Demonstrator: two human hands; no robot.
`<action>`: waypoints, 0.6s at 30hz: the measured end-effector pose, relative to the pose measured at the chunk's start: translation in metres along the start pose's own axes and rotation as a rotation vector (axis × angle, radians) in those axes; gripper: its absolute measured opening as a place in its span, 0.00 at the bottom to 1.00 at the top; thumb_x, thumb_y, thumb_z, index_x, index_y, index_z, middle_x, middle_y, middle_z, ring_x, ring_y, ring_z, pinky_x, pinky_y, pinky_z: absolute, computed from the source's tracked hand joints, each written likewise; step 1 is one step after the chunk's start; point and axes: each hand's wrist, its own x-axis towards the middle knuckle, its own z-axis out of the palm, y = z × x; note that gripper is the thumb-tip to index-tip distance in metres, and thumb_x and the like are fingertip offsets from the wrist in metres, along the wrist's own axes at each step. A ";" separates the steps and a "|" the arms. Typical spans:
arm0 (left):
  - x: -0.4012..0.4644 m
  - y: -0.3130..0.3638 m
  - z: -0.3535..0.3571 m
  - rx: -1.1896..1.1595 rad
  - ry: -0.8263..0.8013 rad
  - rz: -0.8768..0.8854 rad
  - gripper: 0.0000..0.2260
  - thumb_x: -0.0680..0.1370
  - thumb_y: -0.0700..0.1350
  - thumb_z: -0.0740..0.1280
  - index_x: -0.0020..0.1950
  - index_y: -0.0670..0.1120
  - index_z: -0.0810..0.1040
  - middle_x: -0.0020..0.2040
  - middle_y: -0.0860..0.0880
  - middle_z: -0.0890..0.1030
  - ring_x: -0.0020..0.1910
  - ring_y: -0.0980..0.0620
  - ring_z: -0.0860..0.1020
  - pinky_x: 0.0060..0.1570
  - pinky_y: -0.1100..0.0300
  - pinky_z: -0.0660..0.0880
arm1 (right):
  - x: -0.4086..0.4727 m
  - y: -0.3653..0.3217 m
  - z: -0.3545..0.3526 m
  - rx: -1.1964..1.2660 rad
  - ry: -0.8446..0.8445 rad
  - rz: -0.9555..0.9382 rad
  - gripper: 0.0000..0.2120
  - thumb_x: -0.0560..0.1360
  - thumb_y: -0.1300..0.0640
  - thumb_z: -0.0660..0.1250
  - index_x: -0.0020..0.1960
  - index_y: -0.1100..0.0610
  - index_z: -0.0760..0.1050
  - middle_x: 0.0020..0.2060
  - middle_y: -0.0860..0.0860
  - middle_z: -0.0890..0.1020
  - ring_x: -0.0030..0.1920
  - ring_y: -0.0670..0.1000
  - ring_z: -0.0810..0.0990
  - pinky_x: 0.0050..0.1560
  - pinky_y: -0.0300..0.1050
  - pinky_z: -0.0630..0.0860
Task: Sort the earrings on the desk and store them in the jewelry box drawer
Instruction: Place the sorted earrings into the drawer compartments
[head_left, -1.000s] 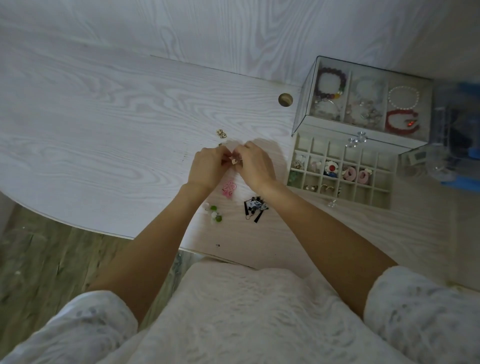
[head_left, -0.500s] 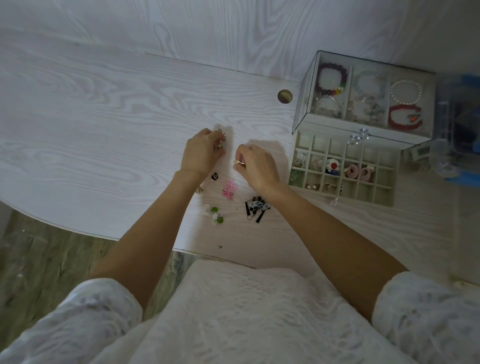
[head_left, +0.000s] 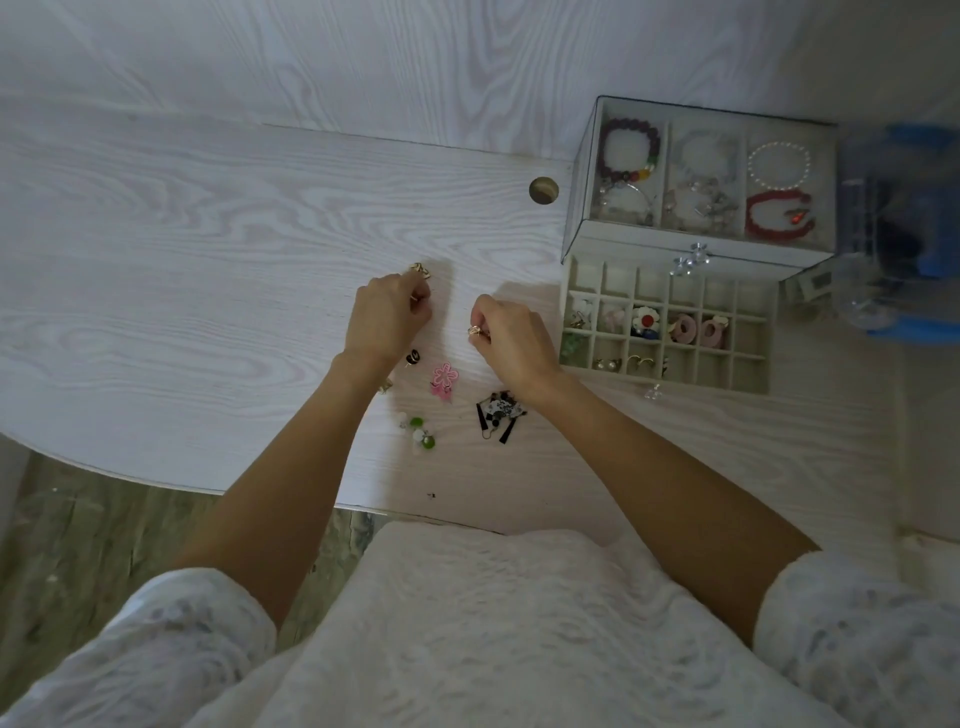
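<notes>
My right hand (head_left: 511, 343) pinches a small gold earring (head_left: 475, 330) just above the desk. My left hand (head_left: 387, 319) is curled at a matching gold earring (head_left: 420, 269) lying at its fingertips; something small and gold shows between its fingers. Loose earrings lie between and below the hands: a small black one (head_left: 413, 358), a pink flower pair (head_left: 444, 382), a green-and-white bead pair (head_left: 420, 436) and a black-and-white tassel pair (head_left: 497, 413). The jewelry box's open drawer (head_left: 748, 382) sits to the right, with several compartments holding earrings.
The clear jewelry box (head_left: 582, 197) above the drawer holds bracelets. A blue-and-clear container (head_left: 904, 234) stands at the far right. A round cable hole (head_left: 543, 190) is in the desk near the box. The desk's curved front edge runs near my lap.
My hands were together over one earring; they have parted. The left hand moved up-left to the gold earring on the desk, while the right keeps its earring.
</notes>
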 end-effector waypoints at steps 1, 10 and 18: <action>-0.001 0.000 -0.001 -0.011 0.004 -0.001 0.05 0.74 0.38 0.66 0.46 0.39 0.80 0.41 0.42 0.83 0.40 0.42 0.80 0.44 0.49 0.76 | -0.001 0.000 -0.002 0.005 -0.002 -0.001 0.03 0.75 0.63 0.65 0.49 0.60 0.74 0.42 0.56 0.81 0.42 0.55 0.79 0.43 0.51 0.78; -0.021 0.054 -0.002 -0.371 0.088 0.059 0.02 0.72 0.40 0.71 0.44 0.44 0.82 0.38 0.50 0.84 0.37 0.59 0.81 0.43 0.72 0.77 | -0.047 0.032 -0.051 0.375 0.204 0.124 0.04 0.71 0.60 0.71 0.44 0.57 0.76 0.35 0.47 0.79 0.34 0.39 0.76 0.34 0.26 0.71; 0.022 0.133 0.035 -0.239 -0.045 0.287 0.05 0.73 0.42 0.67 0.47 0.47 0.80 0.42 0.47 0.84 0.40 0.47 0.81 0.42 0.53 0.77 | -0.051 0.075 -0.086 0.363 0.400 0.227 0.03 0.73 0.62 0.68 0.46 0.58 0.76 0.38 0.52 0.81 0.39 0.48 0.78 0.41 0.35 0.74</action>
